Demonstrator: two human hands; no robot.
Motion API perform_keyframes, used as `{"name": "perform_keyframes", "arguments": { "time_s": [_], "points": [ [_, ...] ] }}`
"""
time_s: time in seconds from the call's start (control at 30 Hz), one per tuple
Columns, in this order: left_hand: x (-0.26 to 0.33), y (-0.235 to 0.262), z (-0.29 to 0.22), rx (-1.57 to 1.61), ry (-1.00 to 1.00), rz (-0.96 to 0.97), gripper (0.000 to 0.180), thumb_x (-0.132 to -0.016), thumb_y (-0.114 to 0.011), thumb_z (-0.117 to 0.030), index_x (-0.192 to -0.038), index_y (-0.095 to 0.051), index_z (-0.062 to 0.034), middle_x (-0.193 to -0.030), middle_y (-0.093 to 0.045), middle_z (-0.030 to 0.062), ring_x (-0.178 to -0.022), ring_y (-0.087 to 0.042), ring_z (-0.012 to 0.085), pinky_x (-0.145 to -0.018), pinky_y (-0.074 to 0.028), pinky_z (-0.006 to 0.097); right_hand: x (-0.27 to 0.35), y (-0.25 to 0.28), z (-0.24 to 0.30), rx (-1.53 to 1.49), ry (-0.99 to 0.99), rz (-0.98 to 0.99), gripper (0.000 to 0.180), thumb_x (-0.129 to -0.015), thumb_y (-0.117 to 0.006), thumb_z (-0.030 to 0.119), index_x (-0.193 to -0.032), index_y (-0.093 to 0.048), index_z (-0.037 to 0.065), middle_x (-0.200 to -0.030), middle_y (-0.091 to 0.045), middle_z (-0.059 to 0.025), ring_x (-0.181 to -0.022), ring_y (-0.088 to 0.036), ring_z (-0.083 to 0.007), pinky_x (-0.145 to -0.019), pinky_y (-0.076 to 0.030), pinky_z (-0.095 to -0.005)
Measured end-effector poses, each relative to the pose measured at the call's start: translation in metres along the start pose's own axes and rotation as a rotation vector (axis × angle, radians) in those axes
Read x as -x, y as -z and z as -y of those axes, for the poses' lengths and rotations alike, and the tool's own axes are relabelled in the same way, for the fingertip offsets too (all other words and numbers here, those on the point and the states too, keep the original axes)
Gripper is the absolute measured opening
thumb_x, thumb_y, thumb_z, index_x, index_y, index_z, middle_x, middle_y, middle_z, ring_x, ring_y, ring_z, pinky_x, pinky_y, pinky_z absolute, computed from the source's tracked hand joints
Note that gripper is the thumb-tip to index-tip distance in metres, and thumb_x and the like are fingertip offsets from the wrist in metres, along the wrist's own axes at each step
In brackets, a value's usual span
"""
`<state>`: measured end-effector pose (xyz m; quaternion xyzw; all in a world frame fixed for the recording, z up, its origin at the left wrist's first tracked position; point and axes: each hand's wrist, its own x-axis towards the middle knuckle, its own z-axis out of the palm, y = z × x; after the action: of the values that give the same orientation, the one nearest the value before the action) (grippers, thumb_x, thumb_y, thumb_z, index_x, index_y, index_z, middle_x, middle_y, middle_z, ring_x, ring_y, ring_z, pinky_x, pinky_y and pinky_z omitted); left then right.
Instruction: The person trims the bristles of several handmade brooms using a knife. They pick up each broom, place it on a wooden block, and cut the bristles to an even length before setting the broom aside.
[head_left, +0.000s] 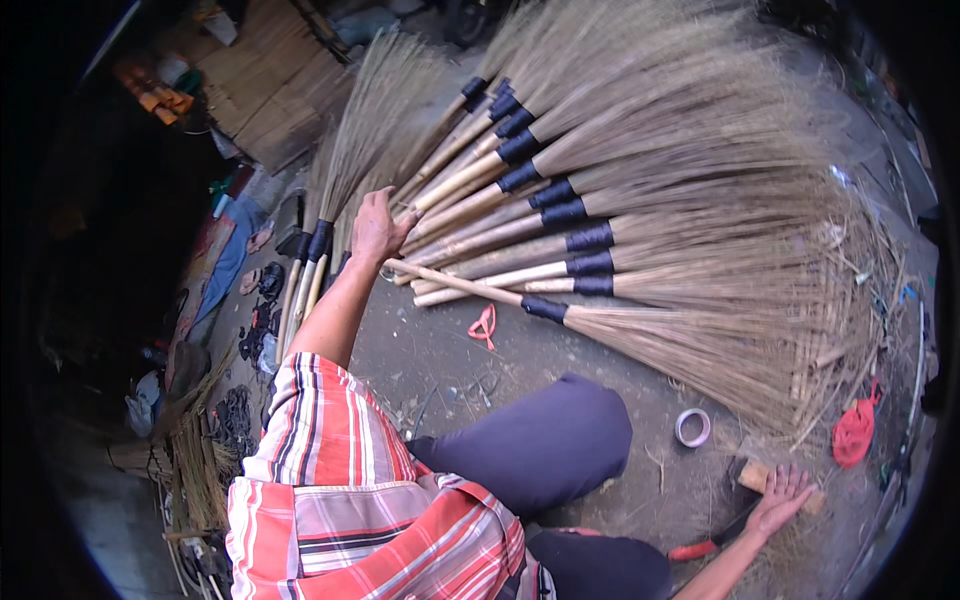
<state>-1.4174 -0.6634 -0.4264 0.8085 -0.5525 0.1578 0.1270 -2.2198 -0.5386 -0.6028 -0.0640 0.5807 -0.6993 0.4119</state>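
Observation:
A fan of grass brooms [640,200] with pale wooden handles and dark blue bindings lies on the concrete ground ahead of me. My left hand [377,228] reaches forward and curls over the near end of the lowest broom handle [455,279], where the handle ends meet. My right hand [782,494] rests at the lower right with fingers spread, touching a small wooden block [755,474]. A red-handled tool [696,549] lies just below that hand. My bent knee in dark trousers [545,440] sits between the two arms.
A roll of tape [693,427] and a red string loop [484,326] lie on the ground. A red bag [853,436] sits at the right. More brooms [312,262] stand at the left, near sandals [262,238], a bamboo mat [270,85] and a stick bundle [195,465].

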Motion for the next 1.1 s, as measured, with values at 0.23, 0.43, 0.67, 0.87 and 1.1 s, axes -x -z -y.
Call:
{"name": "perform_keyframes", "arguments": {
  "time_s": [0.23,0.43,0.67,0.87,1.1],
  "points": [
    [0.119,-0.177,-0.184,0.05,-0.564,0.744,0.08,-0.078,-0.085,-0.05,-0.138,-0.053,-0.0082,-0.135,-0.057,0.0172,-0.129,-0.056,0.0367,-0.108,-0.046,0.048,0.053,0.057,0.025,0.212,0.087,0.025,0.076,-0.107,-0.043,0.06,-0.154,-0.036,0.001,-0.131,-0.061,-0.0178,-0.105,-0.066,-0.0265,-0.089,-0.055,-0.0376],
    [0.117,-0.216,-0.225,-0.156,-0.599,0.906,0.071,-0.077,-0.084,-0.047,-0.129,-0.056,-0.0072,-0.129,-0.058,0.0192,-0.126,-0.057,0.0377,-0.108,-0.045,0.048,0.11,0.106,0.032,0.223,0.066,-0.17,0.068,-0.108,-0.046,0.055,-0.148,-0.044,0.001,-0.119,-0.065,-0.0148,-0.095,-0.069,-0.0228,-0.08,-0.057,-0.0352],
    [0.072,-0.158,-0.208,0.313,-0.61,0.857,0.061,-0.078,-0.077,-0.03,-0.125,-0.049,-0.0022,-0.117,-0.065,0.0267,-0.108,-0.065,0.0459,-0.095,-0.052,0.049,0.116,0.103,0.012,0.142,0.039,-0.176,0.062,-0.108,-0.049,0.05,-0.145,-0.046,0.0,-0.112,-0.067,-0.0129,-0.09,-0.07,-0.0194,-0.077,-0.058,-0.0315],
    [-0.022,-0.045,-0.218,0.302,-0.783,0.018,0.065,-0.074,-0.079,-0.013,-0.134,-0.055,-0.0079,-0.115,-0.064,0.0198,-0.102,-0.066,0.0406,-0.086,-0.054,0.048,0.1,0.042,0.034,0.239,0.113,0.086,0.056,-0.109,-0.051,0.043,-0.144,-0.048,-0.001,-0.108,-0.068,-0.0108,-0.088,-0.071,-0.0146,-0.076,-0.057,-0.0264],
    [-0.021,0.051,-0.306,0.755,-0.662,0.045,0.065,-0.084,-0.076,-0.011,-0.145,-0.053,-0.0076,-0.127,-0.066,0.0195,-0.112,-0.069,0.0298,-0.095,-0.055,0.041,0.097,-0.043,0.051,0.241,0.243,0.429,0.063,-0.107,-0.054,0.047,-0.145,-0.048,-0.002,-0.116,-0.068,-0.0146,-0.095,-0.071,-0.0169,-0.081,-0.057,-0.0281]
  ]
}}
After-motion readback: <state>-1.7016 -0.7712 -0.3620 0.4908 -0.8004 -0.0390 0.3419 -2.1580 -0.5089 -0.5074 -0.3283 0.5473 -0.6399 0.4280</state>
